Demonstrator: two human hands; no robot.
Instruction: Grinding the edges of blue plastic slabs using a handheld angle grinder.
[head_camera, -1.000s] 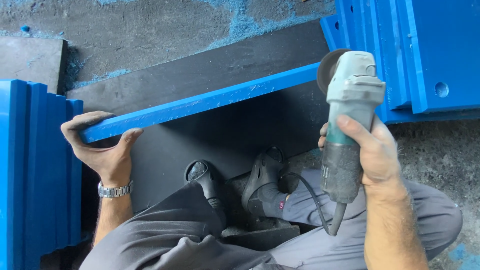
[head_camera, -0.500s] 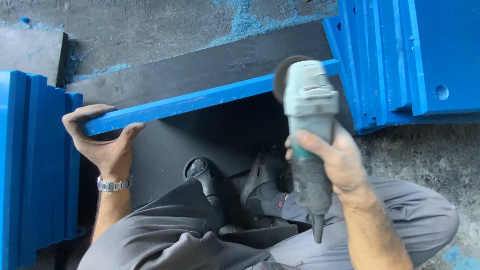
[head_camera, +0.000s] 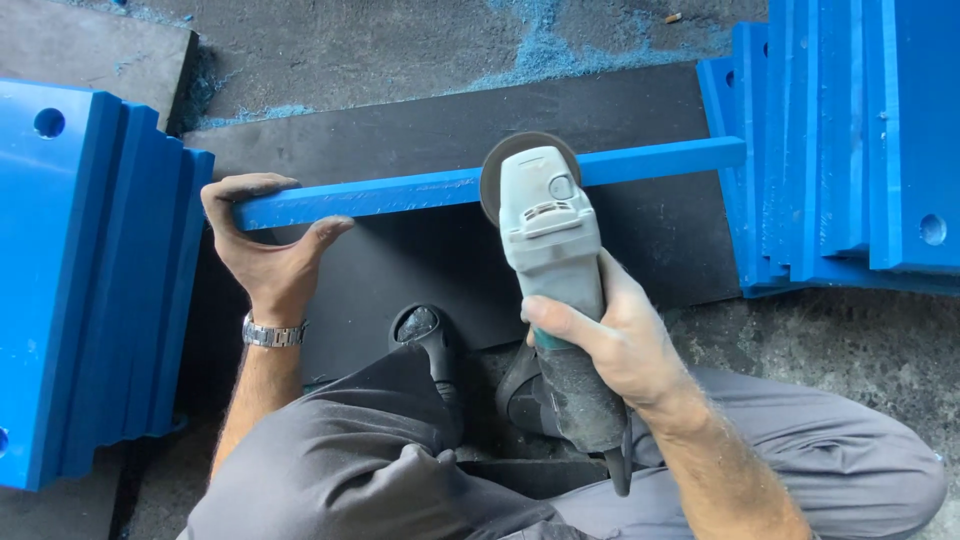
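Blue slab stacks hem in both sides, black mat between. Blue plank stands on edge across it, left hand clamping its end. Right hand grips the angle grinder, disc at the plank's top edge.

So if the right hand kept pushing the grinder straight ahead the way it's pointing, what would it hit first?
The right hand points the angle grinder up the frame, and its disc already overlaps the blue bar, so that bar probably comes first. Beyond lies the dark mat. Whether the disc touches the bar is unclear.
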